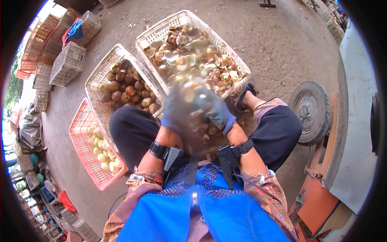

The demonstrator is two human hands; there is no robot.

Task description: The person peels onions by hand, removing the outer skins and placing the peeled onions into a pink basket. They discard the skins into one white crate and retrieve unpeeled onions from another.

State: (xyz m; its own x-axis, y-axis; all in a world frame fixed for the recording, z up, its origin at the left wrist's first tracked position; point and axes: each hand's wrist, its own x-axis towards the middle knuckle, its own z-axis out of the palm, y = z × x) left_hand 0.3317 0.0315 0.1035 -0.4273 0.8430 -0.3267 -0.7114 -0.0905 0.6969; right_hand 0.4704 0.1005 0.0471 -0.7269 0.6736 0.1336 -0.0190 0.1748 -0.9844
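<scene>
My left hand (175,108) and my right hand (216,109), both in blue-grey gloves, are close together in front of my knees. Their fingers curl inward, but a blurred patch hides what lies between them. Just beyond the hands stands a white plastic crate (238,60) of pale and brown peel scraps (181,54). To its left, a second white crate (89,82) holds brown round fruits (130,89). Pale, peeled-looking round pieces (102,151) lie in a pink-red crate (78,139) beside my left knee.
A wheel with a black tyre (310,113) stands to the right of my knee, near an orange metal part (318,203) and a grey panel (358,121). Stacked crates (68,62) line the left side. Scraps dot the concrete floor (278,44).
</scene>
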